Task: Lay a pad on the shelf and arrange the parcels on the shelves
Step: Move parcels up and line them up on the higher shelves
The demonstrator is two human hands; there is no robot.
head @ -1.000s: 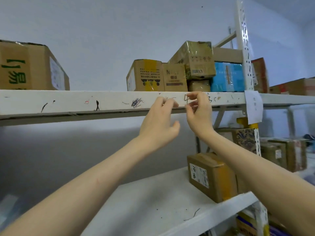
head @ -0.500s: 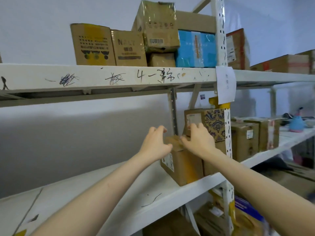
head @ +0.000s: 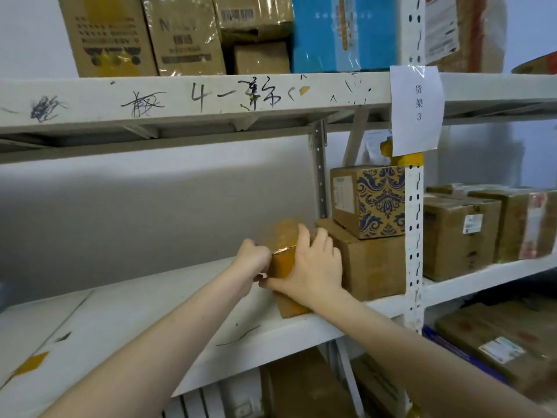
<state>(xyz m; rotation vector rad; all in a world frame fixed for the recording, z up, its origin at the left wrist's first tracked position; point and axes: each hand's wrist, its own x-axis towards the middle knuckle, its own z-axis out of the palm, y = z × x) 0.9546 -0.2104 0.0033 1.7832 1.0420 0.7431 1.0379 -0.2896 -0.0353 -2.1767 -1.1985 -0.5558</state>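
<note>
Both hands have come down onto the small parcel (head: pixel 282 262), clasped between them: left hand (head: pixel 251 260) grips its left side, right hand (head: pixel 312 274) its front, shelf (head: pixel 180 300) stretching leftward.

Lowered both hands from the upper shelf edge (head: pixel 211 98) to the middle shelf (head: pixel 180 312). Closed the left hand (head: pixel 251 260) on the small taped parcel (head: pixel 283 262) at its left side, the right hand (head: pixel 313 267) over its front. Shifted the parcel, blurring its top.
</note>
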